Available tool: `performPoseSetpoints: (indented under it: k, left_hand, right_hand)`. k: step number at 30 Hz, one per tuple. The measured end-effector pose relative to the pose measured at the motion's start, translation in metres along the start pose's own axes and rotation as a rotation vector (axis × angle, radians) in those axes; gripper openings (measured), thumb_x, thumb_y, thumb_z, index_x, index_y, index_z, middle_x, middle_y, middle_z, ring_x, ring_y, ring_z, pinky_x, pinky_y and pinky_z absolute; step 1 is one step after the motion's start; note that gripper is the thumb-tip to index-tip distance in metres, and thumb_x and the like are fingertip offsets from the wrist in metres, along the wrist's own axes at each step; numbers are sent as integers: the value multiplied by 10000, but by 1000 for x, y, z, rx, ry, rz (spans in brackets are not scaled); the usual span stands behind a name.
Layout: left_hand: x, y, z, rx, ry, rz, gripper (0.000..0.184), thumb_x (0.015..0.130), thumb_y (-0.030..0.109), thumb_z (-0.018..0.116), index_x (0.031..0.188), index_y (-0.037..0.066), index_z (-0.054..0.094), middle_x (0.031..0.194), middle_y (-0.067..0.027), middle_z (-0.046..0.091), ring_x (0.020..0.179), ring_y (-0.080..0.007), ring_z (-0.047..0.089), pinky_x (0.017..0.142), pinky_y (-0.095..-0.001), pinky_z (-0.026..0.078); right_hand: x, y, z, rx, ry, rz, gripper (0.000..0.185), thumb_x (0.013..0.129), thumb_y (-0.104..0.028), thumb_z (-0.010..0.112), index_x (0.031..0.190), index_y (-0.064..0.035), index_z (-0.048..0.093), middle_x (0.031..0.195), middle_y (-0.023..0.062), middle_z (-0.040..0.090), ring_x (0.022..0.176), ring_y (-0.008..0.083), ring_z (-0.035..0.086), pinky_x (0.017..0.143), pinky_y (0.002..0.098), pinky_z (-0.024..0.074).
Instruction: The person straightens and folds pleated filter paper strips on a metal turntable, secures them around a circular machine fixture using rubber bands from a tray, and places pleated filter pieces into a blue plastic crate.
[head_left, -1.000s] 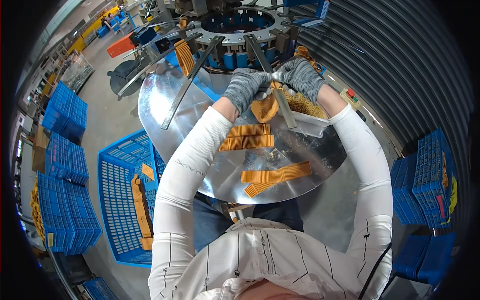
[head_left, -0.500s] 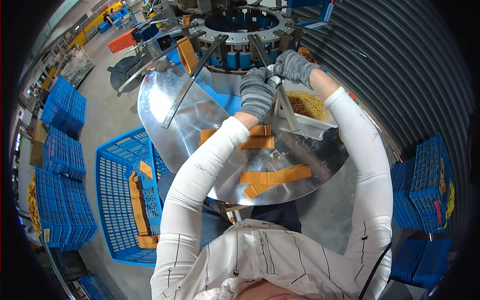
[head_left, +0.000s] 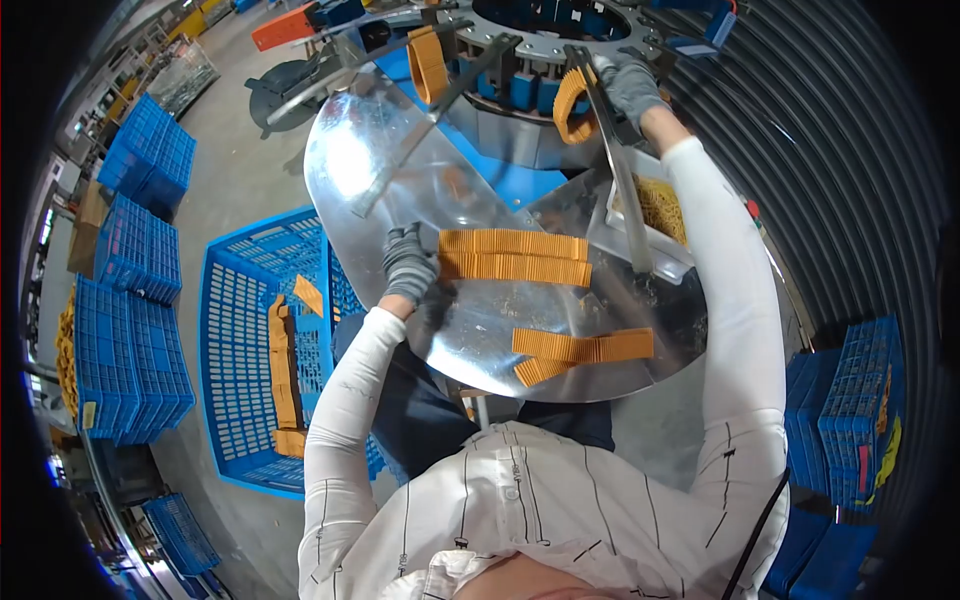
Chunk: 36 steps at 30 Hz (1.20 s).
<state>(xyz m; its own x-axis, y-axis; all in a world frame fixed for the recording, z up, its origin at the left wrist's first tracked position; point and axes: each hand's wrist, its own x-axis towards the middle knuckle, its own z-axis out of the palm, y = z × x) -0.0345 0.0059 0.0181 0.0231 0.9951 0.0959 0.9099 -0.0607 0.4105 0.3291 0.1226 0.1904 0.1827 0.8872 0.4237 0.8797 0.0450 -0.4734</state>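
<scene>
From the middle of the view, the polished metal table spreads across the centre. A blue slatted crate stands at nine o'clock, and the machine's round steel ring at twelve to one. A flat metal bar slants from the ring toward two o'clock, over a white tray of yellow strands. Two ribbed orange strips lie side by side just above centre; crossed strips lie at four. The gloved right hand, at one o'clock, is by the bar's ring end; its grip cannot be told. The gloved left hand, at ten, is at the paired strips' near end; contact is unclear. Smallest, an orange ribbed loop hangs from the bar at one. The strips look light, pliable and hardly fragile, best pinched at an end; loops, by the edge.
</scene>
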Motion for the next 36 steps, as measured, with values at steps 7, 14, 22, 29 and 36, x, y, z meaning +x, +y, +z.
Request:
performPoseSetpoints:
  k: [7, 14, 22, 29, 36]
  left_hand:
    - [-29, -5, 21, 48, -106, -45, 387, 708, 307, 669, 1022, 91, 605, 1112, -163, 528, 1055, -363, 484, 893, -428, 413]
    - [-19, -38, 81, -461, -163, -72, 256, 747, 186, 635, 978, 75, 626, 929, -196, 593, 894, -341, 574, 802, -413, 456]
    - [-35, -25, 49, -676, -68, 24, 145, 781, 18, 606, 925, 5, 597, 834, -120, 641, 765, -200, 613, 717, -292, 473]
    - [-44, -6, 33, -804, 69, 107, 157, 755, 9, 638, 905, 4, 592, 794, -93, 634, 692, -159, 588, 651, -286, 480]
    - [-48, 50, 14, -927, 84, 114, 171, 753, 55, 673, 884, 0, 577, 751, -78, 617, 669, -150, 575, 640, -276, 472]
  right_hand:
    - [-261, 61, 64, -73, -508, 246, 170, 801, -200, 612, 793, -37, 561, 703, 112, 610, 706, 174, 589, 608, 333, 451]
    - [-296, 33, 70, -5, -280, 207, 247, 733, -281, 648, 763, -44, 587, 712, 151, 580, 706, 295, 569, 660, 395, 453]
    - [-288, 9, 57, 265, -384, 553, 235, 761, -188, 684, 854, 0, 578, 718, 101, 597, 632, 204, 581, 596, 330, 467]
    - [-308, 44, 42, 864, -169, 693, 152, 786, 42, 601, 836, -51, 491, 691, 23, 505, 597, 126, 571, 424, 249, 472]
    - [-319, 29, -2, 1013, -59, 690, 231, 786, 75, 584, 799, -94, 427, 704, 7, 465, 619, 129, 570, 391, 238, 463]
